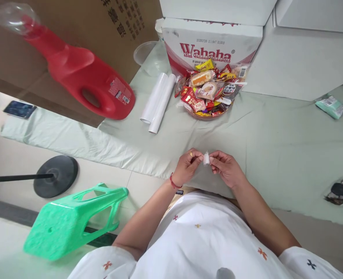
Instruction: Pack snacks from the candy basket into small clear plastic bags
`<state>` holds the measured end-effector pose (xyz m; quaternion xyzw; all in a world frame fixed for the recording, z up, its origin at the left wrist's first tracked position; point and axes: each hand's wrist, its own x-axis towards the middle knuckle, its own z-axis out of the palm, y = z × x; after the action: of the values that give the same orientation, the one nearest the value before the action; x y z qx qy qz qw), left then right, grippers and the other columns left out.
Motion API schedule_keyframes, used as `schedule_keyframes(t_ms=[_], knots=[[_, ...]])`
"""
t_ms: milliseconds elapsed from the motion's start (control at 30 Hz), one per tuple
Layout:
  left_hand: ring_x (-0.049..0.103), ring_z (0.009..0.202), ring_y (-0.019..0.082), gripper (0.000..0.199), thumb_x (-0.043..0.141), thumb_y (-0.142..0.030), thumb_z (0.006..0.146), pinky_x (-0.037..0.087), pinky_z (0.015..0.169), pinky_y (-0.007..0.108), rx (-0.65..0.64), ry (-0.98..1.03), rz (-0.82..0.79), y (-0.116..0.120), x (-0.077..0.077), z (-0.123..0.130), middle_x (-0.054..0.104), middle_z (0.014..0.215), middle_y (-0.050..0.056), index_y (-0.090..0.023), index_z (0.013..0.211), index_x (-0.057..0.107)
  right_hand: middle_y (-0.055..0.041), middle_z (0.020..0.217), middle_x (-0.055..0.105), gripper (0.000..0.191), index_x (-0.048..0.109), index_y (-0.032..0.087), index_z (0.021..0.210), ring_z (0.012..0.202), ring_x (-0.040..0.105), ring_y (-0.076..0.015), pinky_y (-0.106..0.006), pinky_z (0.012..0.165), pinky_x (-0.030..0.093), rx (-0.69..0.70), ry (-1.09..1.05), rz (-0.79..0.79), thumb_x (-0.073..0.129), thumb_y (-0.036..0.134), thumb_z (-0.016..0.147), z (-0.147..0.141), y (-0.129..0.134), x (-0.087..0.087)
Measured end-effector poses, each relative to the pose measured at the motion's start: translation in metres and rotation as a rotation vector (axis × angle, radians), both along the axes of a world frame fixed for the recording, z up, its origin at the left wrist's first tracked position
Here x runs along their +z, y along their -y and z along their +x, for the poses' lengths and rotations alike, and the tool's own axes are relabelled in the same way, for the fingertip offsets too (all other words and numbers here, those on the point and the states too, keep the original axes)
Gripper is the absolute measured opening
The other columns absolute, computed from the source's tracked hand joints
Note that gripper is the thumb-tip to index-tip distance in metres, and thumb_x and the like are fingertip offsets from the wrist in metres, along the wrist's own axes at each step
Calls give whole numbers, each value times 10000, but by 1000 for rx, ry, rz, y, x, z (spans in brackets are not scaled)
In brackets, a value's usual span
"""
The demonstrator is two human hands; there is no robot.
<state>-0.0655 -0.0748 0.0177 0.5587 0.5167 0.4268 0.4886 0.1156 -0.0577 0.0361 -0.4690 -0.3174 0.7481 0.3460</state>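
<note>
Between my two hands, above the front part of the cloth-covered table, is a small whitish wrapped piece (206, 158). My left hand (188, 166), with a ring and a red bracelet, pinches its left side between thumb and finger. The fingers of my right hand (225, 167) are closed on its right side. What is inside the wrapping is too small to make out. Beyond my hands a round dish (210, 116) is heaped with wrapped snacks (208, 91).
A Wahaha box (212, 42) stands behind the dish, with two white rolls (159, 102) to its left. Further left is a red jug (87, 81). A green stool (72, 221) is at the lower left. A teal packet (331, 106) lies at the right.
</note>
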Motion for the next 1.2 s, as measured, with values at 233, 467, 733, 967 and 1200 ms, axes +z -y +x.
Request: schedule_keyframes(t_ms=[233, 467, 733, 967, 1200], knots=[[505, 731, 159, 347, 547, -490, 996, 404, 715, 295, -34, -56, 20, 3, -6, 1, 568, 808, 27, -206, 836, 666, 35, 649, 537, 332, 668, 212, 750, 562, 434, -98, -236, 494, 379, -97, 142, 81, 867, 476, 716, 25, -1, 5], [531, 734, 166, 293, 492, -384, 1030, 426, 735, 309, -93, -191, 119, 8, 4, 11, 577, 821, 40, -212, 859, 657, -37, 976, 700, 488, 719, 252, 1041, 840, 646, -183, -281, 607, 569, -35, 69, 17, 867, 588, 720, 21, 4, -4], [487, 688, 142, 337, 601, -504, 961, 407, 674, 298, -60, 174, -122, 10, 0, 16, 565, 777, 23, -198, 824, 638, 5, 797, 688, 326, 755, 228, 860, 649, 580, -117, -264, 604, 527, -135, 115, 107, 902, 476, 708, 26, -5, -9], [638, 945, 190, 595, 860, -441, 749, 498, 718, 294, -88, 678, -407, 9, 0, 30, 684, 1194, 100, -230, 1257, 632, 16, 742, 666, 334, 719, 242, 885, 534, 504, -99, -253, 487, 443, -158, 95, 79, 868, 504, 741, 17, 1, -5], [475, 620, 82, 442, 875, -533, 714, 384, 600, 243, 66, 476, -445, 7, -12, 29, 585, 684, -23, -160, 786, 648, 16, 749, 638, 245, 728, 244, 951, 628, 558, -125, -268, 559, 487, -281, 283, 277, 801, 446, 834, 26, -2, -7]])
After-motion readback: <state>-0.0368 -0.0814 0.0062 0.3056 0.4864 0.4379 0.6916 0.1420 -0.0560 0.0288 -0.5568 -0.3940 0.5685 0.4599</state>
